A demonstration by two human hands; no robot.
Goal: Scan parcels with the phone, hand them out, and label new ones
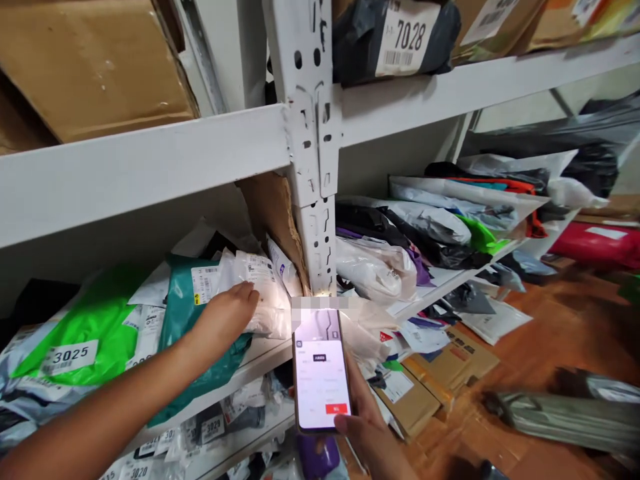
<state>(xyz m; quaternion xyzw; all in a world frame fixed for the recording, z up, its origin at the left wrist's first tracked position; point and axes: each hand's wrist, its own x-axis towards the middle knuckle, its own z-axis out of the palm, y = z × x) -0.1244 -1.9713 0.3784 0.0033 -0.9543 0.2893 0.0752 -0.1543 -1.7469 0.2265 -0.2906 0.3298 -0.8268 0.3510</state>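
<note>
The phone (pixel 320 390) stands upright at the lower centre of the frame, clasped in the right hand (pixel 367 420); most of that hand's fingers are hidden behind it, its wrist is cut off by the bottom edge, and the thumb lies just beside a red button; the phone's top is masked by blurred blocks, and its small text cannot be read; it is slim and dark-edged, with a bright, mostly white screen; the left hand (pixel 227 308), left of centre, lies with its fingers on a white parcel (pixel 274 312), though whether they grip it I cannot tell; the parcel is glossy and creased, its printed label partly covered; beside it are a teal parcel (pixel 179 283) and, farther left, a bright green parcel (pixel 117 317) labelled 3025; a cardboard box (pixel 95 67) is cut off at the upper left.
</note>
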